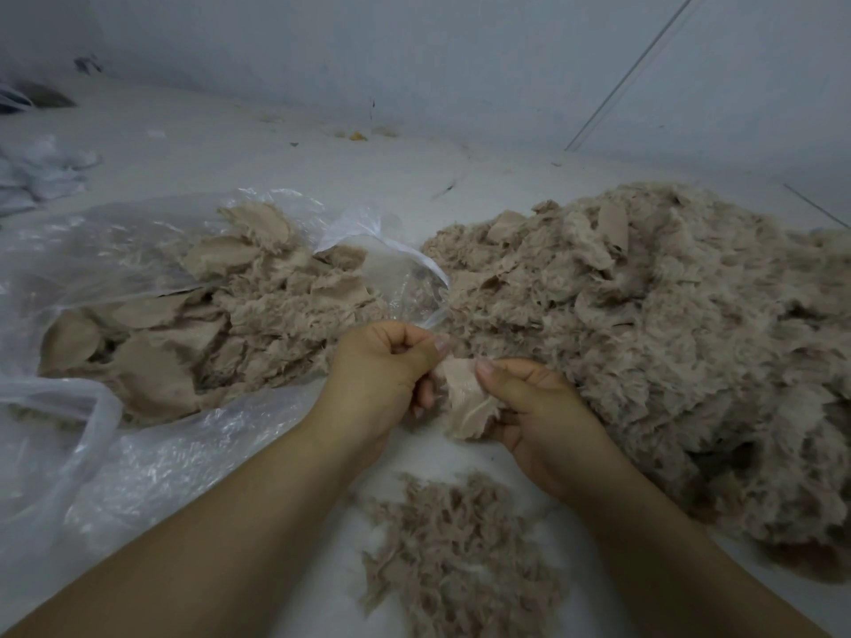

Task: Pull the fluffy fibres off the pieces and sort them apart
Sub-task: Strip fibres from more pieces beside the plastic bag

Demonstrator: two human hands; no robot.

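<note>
While both hands work at the middle, the left hand [382, 361] and right hand [529, 407] each pinch one beige fabric piece [465, 398] between them. Right of that piece rises a big fluffy heap [667, 324]; left of it, stripped pieces [193, 306] lie on a clear plastic bag [92, 453]. Nearer the person lies loose fibre [456, 545]. No writing shows.

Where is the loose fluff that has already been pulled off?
In the head view, the loose fluff lies low in the middle, on the white surface between the forearms, below both hands.
</note>
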